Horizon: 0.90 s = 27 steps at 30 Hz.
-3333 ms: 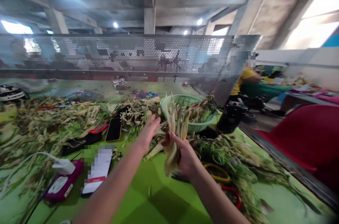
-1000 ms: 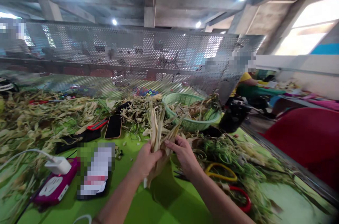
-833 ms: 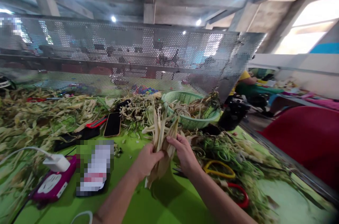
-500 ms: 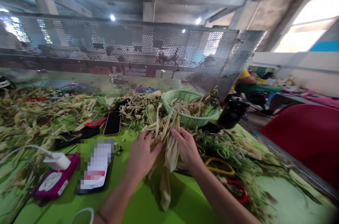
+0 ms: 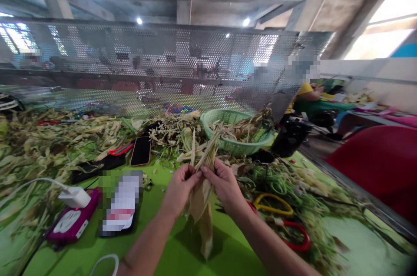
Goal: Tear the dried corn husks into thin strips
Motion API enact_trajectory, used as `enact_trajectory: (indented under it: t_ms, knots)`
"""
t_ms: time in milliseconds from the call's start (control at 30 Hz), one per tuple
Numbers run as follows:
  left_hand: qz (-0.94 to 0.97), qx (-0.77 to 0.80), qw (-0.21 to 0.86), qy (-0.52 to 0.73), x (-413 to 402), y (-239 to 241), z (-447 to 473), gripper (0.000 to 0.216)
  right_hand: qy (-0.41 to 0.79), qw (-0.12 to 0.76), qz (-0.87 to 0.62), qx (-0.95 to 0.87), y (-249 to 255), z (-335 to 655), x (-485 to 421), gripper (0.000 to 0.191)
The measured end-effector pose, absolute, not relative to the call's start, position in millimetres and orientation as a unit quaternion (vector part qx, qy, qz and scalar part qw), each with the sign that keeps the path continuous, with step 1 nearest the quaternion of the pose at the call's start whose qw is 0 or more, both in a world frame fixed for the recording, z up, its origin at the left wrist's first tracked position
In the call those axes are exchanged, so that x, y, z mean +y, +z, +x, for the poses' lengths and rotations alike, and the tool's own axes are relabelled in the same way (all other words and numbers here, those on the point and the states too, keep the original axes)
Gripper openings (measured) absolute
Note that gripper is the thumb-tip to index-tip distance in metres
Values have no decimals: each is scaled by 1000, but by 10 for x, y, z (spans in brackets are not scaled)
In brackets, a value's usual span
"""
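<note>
- Husks are hanging over near edge of tabletop.
- Left hand, nearly closed, is pinching them; right hand likewise.
- Green basket is sitting toward far edge.

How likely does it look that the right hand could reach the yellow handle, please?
Probably yes: the yellow handle lies largely uncovered beside the forearm, though the right hand may need to release the husks.

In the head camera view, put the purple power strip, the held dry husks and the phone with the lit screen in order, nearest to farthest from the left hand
From the left hand:
1. Dry husks: pinched in its fingers.
2. Phone with the lit screen: on the table, to its left.
3. Purple power strip: farther left, beyond that phone.
</note>
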<state>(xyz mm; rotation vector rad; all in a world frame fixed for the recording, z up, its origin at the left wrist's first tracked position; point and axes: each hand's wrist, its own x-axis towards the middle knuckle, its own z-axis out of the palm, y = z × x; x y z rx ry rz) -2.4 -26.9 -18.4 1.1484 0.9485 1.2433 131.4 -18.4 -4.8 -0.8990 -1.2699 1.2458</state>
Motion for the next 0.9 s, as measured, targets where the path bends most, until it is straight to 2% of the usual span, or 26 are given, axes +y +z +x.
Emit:
enact_trajectory:
  t_ms: [600,900]
  knots:
    - [529,437,508,521,-236,-91,-138,28,560,539,-382,-500,128,1306,-257,25]
    - [634,534,284,482,-326,-104,-129,28,537,534,-387,-526,96,1311,-237,25]
